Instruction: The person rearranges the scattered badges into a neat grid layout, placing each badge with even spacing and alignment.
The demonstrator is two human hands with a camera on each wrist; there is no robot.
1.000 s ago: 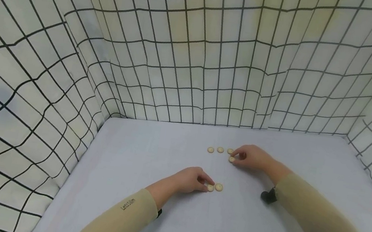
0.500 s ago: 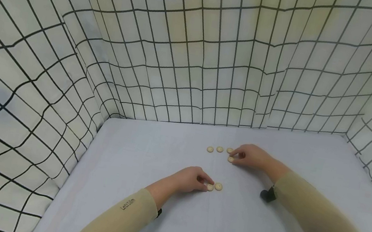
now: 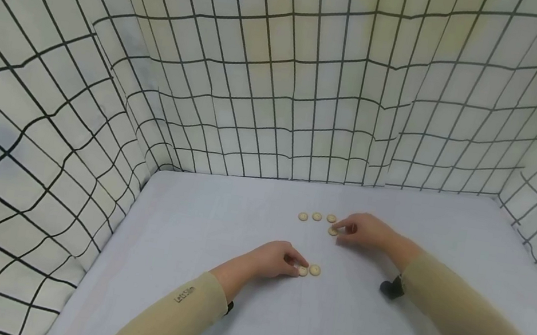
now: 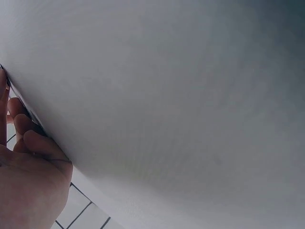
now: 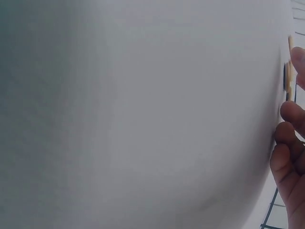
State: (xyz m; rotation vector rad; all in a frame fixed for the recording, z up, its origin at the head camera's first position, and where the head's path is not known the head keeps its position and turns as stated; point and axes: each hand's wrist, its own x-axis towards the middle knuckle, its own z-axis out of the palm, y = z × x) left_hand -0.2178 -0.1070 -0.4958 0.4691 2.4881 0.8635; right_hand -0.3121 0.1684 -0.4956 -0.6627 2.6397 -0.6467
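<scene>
While the left hand point(image 3: 274, 260) has not moved, fingertips pinching a button point(image 3: 303, 271) beside its twin point(image 3: 316, 269) near the table point(image 3: 197, 226) middle, the head view shows the right hand point(image 3: 363, 231) drawn slightly nearer, pinching a button point(image 3: 333, 231) off the far row point(image 3: 316, 217); sorting seems to go on. The left wrist view shows curled fingers point(image 4: 33, 138) on cloth, no button. The right wrist view shows fingertips point(image 5: 288, 124) by button edges point(image 5: 289, 71).

The left sleeve point(image 3: 173, 315) carries one small dark printed word near the cuff. It appears to read "LetsSlim". No other writing can be read anywhere.
</scene>
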